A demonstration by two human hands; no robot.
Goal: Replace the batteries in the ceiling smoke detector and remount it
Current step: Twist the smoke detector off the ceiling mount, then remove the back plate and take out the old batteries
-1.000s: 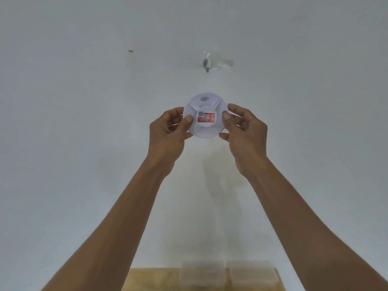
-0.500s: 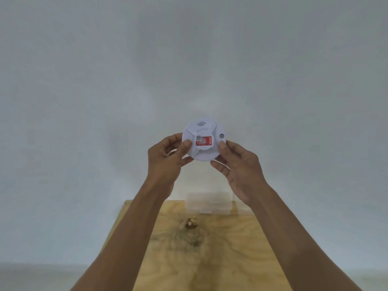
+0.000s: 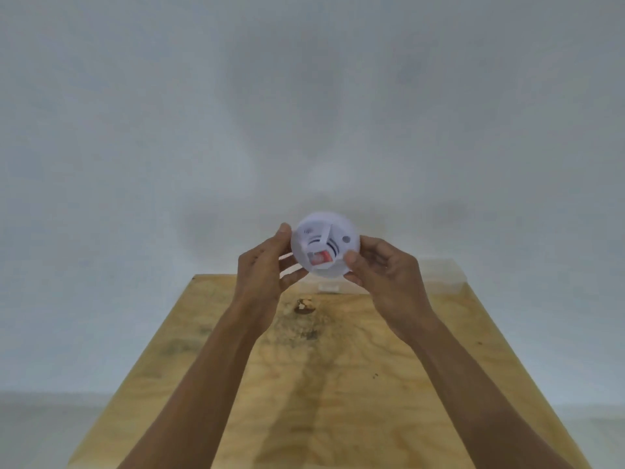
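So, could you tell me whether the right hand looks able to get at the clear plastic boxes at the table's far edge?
Probably not yet: the right hand grips the white round smoke detector, though the clear plastic boxes lie unobstructed just beyond it.

matt plastic detector [image 3: 325, 244] (grainy wooden table [image 3: 338, 384])

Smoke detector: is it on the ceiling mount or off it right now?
Off. The smoke detector is held in the air by the left hand and right hand, above the wooden table.
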